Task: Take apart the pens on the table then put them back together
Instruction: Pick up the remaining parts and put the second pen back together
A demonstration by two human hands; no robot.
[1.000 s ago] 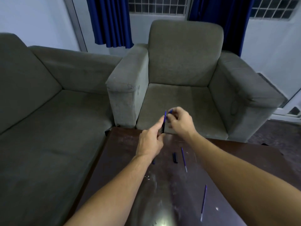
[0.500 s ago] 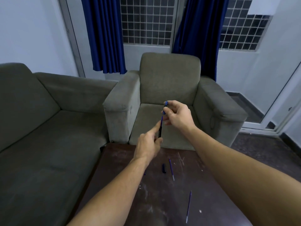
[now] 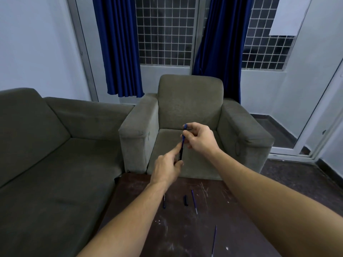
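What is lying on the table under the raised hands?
On the dark table: a short black cap, a blue refill beside it, another refill nearer the camera, and a dark piece partly covered by the left forearm. Anything else beneath the arms is hidden.

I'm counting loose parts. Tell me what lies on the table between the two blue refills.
Head view: nothing but bare, scratched table lies between the upper refill and the lower refill. The black cap sits left of the upper one.

Scratched glossy dark wood table point(image 3: 232, 210)
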